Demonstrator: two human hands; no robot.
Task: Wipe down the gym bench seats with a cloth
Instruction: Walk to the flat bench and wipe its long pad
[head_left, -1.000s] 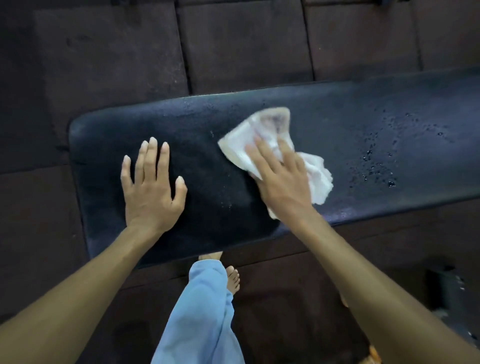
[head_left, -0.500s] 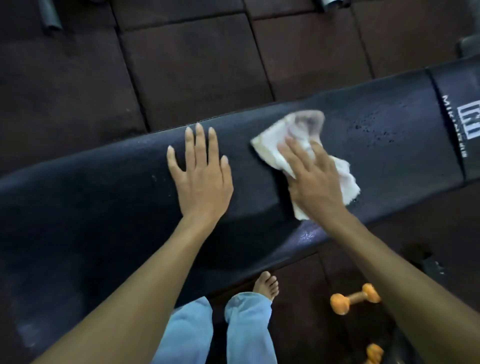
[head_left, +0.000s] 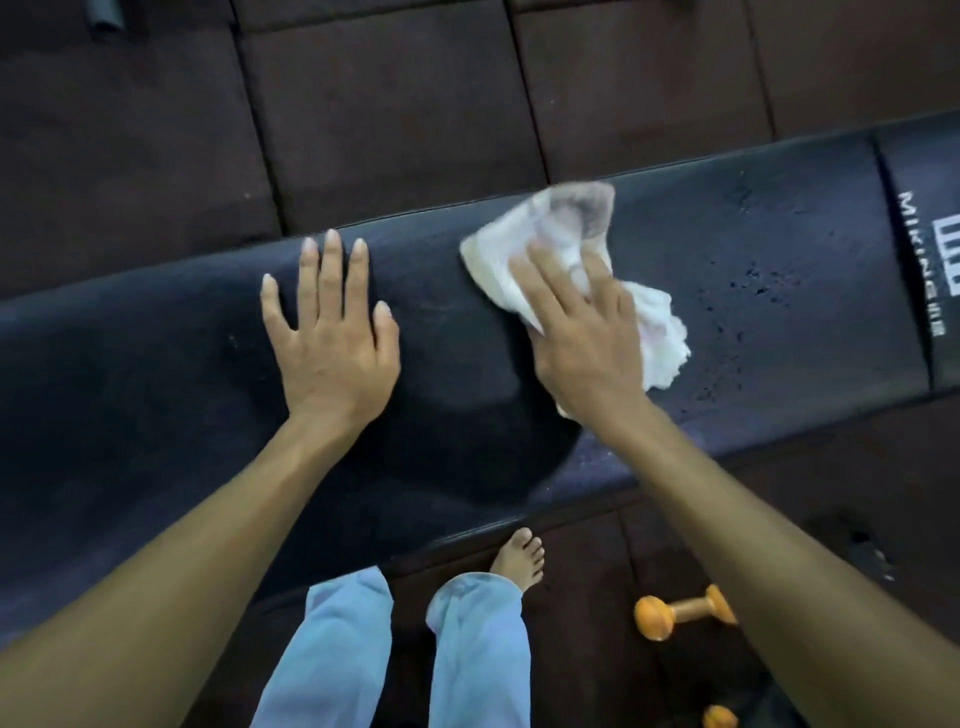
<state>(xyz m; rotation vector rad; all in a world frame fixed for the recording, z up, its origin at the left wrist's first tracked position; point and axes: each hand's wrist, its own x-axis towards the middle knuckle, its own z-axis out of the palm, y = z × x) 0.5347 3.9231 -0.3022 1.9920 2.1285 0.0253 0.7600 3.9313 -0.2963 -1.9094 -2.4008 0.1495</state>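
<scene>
Wiping stroke, mid-seat. Cloth (head_left: 576, 249), white and crumpled, lies on the black bench seat (head_left: 779, 353) under the right hand (head_left: 582, 332), whose fingers are straight, pressing rather than gripping. Left hand (head_left: 332, 338) lies flat and released on the pad, bracing. Next move, by judgement: push rightward across the droplets (head_left: 748, 280). Seat's left end is cut off; the cloth's underside is hidden; 1 orange dumbbell (head_left: 685, 613) is partly behind the forearm.

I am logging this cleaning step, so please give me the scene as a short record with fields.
bench: dark pad, droplets on its right part
cloth: white, crumpled, on the bench
left hand: flat on the bench, holds nothing
right hand: fingers straight, pressing the cloth
floor: dark tiles; orange dumbbell right of a bare foot
</scene>
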